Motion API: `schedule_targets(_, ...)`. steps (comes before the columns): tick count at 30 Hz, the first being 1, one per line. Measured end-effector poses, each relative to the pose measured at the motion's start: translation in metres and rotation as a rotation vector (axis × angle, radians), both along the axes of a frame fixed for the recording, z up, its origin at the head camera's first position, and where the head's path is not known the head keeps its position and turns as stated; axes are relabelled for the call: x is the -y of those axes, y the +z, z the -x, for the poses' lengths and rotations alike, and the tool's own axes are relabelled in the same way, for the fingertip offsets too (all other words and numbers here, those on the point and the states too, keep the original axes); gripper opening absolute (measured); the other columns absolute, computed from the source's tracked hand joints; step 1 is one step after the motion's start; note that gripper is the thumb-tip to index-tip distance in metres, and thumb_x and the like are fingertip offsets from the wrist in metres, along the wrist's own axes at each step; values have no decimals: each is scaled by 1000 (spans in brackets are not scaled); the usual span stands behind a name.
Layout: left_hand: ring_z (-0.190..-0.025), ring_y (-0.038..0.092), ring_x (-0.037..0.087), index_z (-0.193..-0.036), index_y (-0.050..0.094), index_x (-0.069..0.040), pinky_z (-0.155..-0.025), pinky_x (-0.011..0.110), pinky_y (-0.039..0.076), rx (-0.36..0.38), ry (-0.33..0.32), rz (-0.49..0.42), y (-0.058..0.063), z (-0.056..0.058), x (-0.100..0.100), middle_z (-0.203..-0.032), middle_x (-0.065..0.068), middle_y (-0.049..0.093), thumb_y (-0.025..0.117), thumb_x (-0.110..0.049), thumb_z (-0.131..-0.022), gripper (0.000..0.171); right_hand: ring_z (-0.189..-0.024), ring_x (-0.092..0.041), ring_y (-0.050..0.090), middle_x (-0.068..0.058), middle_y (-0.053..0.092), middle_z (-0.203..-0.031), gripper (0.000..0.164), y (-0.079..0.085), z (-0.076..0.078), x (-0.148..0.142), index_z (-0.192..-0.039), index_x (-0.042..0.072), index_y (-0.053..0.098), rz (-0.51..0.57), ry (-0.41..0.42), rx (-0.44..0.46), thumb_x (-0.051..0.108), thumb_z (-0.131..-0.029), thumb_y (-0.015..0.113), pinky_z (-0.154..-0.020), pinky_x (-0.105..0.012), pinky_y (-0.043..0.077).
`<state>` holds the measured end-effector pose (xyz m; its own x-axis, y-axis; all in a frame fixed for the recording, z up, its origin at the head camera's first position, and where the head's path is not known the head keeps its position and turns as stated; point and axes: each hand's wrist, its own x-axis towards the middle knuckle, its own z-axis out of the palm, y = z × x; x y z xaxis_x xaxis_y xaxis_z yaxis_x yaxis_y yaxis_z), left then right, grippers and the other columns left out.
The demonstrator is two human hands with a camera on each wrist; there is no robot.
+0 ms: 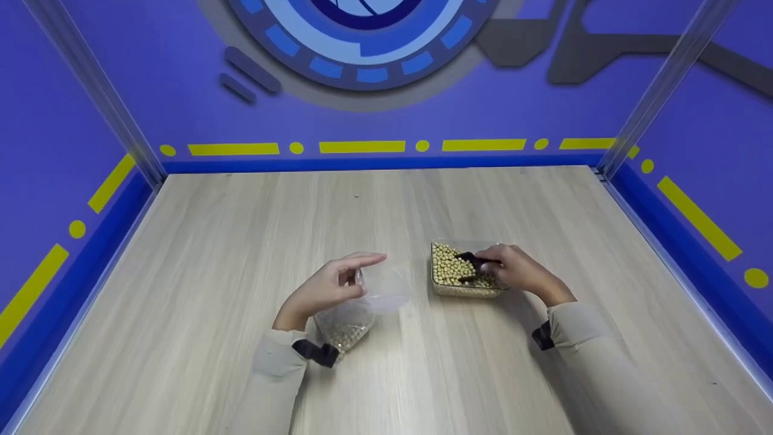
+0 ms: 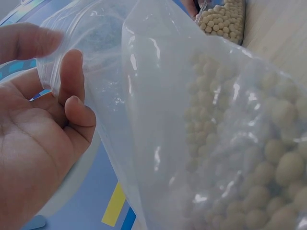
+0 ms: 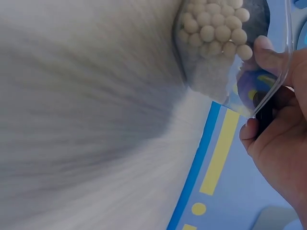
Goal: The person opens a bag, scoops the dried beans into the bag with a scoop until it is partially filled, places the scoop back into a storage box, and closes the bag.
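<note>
My left hand (image 1: 329, 287) holds a clear zip bag (image 2: 158, 100) by its upper edge, with the zip strip between the fingers. Pale round beans (image 2: 283, 167) fill the bag's lower part, which hangs below the hand near the table. To the right, a clear rectangular box (image 1: 465, 291) of similar beans (image 1: 447, 266) stands on the table. My right hand (image 1: 519, 269) grips the handle of a black scoop (image 1: 471, 260), whose front end lies among the beans in the box. From the right wrist, the thumb and handle show partly through the clear box wall.
The wood-grain table (image 1: 253, 223) has blue panels (image 1: 386, 130) with yellow marks at its back and sides. A tiny speck (image 1: 356, 196) lies toward the back. Each wrist carries a black strap (image 1: 317, 352) over a light sleeve.
</note>
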<state>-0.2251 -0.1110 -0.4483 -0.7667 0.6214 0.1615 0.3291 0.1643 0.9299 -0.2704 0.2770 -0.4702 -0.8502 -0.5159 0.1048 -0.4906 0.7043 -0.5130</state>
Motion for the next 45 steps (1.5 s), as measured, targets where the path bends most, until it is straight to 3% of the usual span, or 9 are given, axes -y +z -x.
schedule_targets(5, -76, 44, 10, -140, 50, -8, -67, 19, 39, 1, -2, -6, 0, 0, 0, -148, 11, 43, 54, 5, -85, 57, -104, -40, 60, -26, 66, -112, 32, -1, 1, 0, -120, -11, 61, -2, 18, 12, 2, -91, 59, -88, -51, 49)
schedule_targets(10, -77, 43, 10, -140, 50, -7, -67, 20, 39, 5, -3, -11, 0, 0, 0, -147, 12, 43, 53, 6, -84, 57, -99, -38, 61, -23, 67, -107, 30, -3, 2, -1, -119, -10, 63, 9, 38, -30, 2, -91, 59, -85, -49, 49)
schedule_targets(21, -76, 43, 10, -140, 50, -8, -66, 20, 39, 15, -5, 0, 0, 0, 0, -148, 11, 42, 54, 4, -85, 57, -100, -37, 63, -20, 69, -106, 26, -11, 2, -2, -111, -7, 68, 133, 12, -104, -3, -87, 63, -86, -48, 50)
schedule_targets(30, -77, 43, 10, -141, 48, -5, -66, 20, 39, 27, -7, -3, 1, 0, 1, -148, 11, 42, 54, 4, -85, 56, -101, -36, 62, -20, 69, -108, 26, -11, 4, -3, -113, -6, 68, 147, 10, -85, -1, -88, 62, -87, -48, 50)
schedule_targets(45, -74, 43, 8, -141, 49, -8, -65, 20, 38, 36, -13, -17, 3, -1, 1, -146, 11, 43, 54, 4, -86, 56, -117, -40, 54, -24, 61, -124, 32, -6, 2, -9, -122, -5, 63, 157, -52, 72, 4, -92, 59, -96, -51, 45)
